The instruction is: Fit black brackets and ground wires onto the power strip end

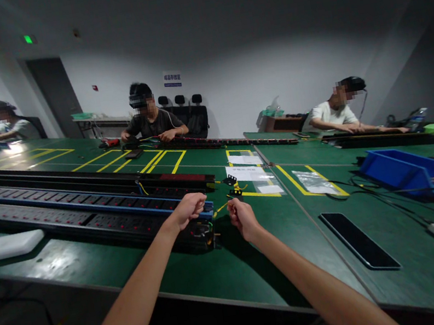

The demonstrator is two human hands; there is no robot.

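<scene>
Between the clenched hands (189,210) (245,219) lies yellow wire (220,208); whether they grasp anything, I cannot tell.

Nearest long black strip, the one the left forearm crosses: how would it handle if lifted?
The long black strip is probably stiff, since it lies straight. Being long and narrow, it may swing or twist if lifted by one end. The yellow wire near its end is thin, so likely floppy.

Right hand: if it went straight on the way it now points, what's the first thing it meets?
Likely the yellow wire, just ahead and to the left of the right hand. Depth is unclear; they may already touch.
</scene>
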